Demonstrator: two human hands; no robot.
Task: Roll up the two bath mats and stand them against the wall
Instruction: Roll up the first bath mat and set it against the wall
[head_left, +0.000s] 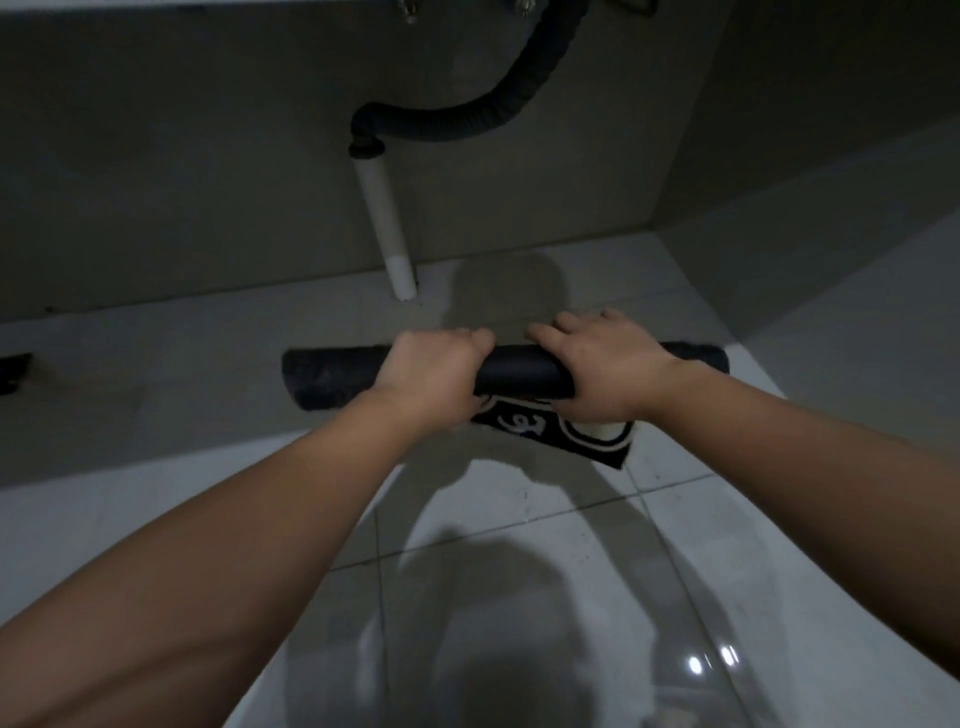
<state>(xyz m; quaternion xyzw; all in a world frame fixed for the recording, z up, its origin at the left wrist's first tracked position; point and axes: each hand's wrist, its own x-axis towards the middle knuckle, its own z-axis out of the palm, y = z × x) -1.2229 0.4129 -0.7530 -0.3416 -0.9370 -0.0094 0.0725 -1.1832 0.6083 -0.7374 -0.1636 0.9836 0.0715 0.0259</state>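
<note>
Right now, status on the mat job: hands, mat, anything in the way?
Left hand and right hand both clamped on black bath mat, mostly rolled, patterned tail still flat on floor. White drain pipe against wall ahead. Second mat not seen.

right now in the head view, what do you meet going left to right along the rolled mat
bare left end of the rolled mat → left hand → short bare stretch of roll → right hand → right end of the roll, near the wall
</note>
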